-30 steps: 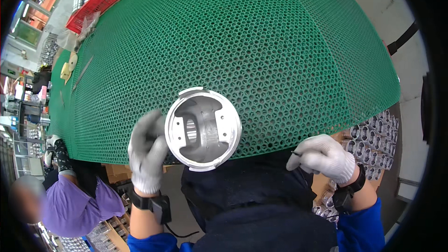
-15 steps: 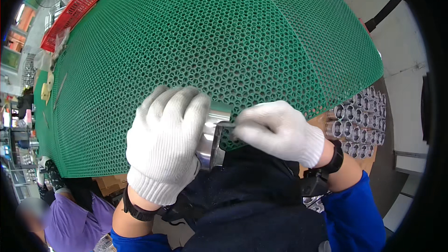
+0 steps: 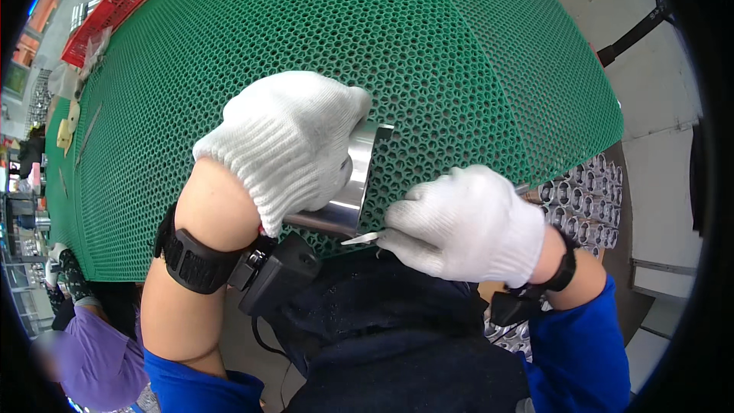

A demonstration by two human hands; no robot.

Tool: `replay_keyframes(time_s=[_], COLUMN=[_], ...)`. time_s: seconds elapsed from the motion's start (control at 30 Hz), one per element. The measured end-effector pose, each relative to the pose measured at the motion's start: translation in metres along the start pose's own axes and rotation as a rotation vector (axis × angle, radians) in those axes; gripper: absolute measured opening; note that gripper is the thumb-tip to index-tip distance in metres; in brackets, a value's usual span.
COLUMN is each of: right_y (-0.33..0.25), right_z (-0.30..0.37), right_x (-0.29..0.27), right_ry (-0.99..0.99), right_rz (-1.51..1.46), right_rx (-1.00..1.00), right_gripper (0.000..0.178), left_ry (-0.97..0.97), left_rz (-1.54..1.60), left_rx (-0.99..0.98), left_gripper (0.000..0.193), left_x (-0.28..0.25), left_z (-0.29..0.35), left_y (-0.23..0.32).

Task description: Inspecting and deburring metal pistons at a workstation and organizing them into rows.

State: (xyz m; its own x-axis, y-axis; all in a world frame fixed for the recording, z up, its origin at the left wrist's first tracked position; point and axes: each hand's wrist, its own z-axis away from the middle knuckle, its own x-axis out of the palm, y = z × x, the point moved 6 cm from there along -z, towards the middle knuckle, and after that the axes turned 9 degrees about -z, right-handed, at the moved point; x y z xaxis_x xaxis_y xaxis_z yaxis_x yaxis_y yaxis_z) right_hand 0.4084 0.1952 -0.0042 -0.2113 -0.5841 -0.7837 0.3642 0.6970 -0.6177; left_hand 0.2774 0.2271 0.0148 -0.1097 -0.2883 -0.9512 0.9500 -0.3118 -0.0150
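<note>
My left hand (image 3: pixel 287 134), in a white knit glove, is wrapped round a shiny metal cylinder (image 3: pixel 358 187). The cylinder lies tilted above the near edge of the green mat, its open rim turned right, with a small notch or tab at the upper edge. Much of its body is hidden by the glove. My right hand (image 3: pixel 470 222), also gloved, is closed round a slim metal hand tool with a thin, pale pointed blade (image 3: pixel 362 238). The blade points left, just below the cylinder's rim and apparently apart from it. Most of the tool's handle is covered by my fingers.
A green honeycomb mat (image 3: pixel 459 92) covers the table. Rows of similar metal cylinders (image 3: pixel 585 203) stand at the right. A red basket (image 3: pixel 126 4) sits at the far left. A person in purple (image 3: pixel 103 356) is at the lower left.
My left hand has rolled over and moved up, turning the cylinder with it. The right hand has drawn the tool down, from the cylinder's rim to below it.
</note>
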Motion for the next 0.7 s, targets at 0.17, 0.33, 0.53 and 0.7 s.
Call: replay_keyframes(time_s=[0.17, 0.33, 0.53, 0.7], right_y=[0.023, 0.073, 0.090, 0.083], right_z=[0.006, -0.034, -0.030, 0.077], right_x=[-0.021, -0.056, -0.063, -0.047], right_ry=[-0.102, 0.422, 0.595, 0.691], right_rz=[-0.303, -0.119, 0.388, 0.577], right_rx=[0.059, 0.213, 0.142, 0.247], right_gripper=[0.026, 0.042, 0.057, 0.053], left_ry=[0.539, 0.862, 0.577, 0.841], left_rz=[0.249, 0.552, 0.162, 0.279], left_rx=[0.046, -0.285, -0.395, 0.163], left_gripper=[0.047, 0.075, 0.072, 0.042], left_x=[-0.005, 0.059, 0.070, 0.028], left_z=[0.050, 0.133, 0.205, 0.198], left_y=[-0.021, -0.092, -0.058, -0.059])
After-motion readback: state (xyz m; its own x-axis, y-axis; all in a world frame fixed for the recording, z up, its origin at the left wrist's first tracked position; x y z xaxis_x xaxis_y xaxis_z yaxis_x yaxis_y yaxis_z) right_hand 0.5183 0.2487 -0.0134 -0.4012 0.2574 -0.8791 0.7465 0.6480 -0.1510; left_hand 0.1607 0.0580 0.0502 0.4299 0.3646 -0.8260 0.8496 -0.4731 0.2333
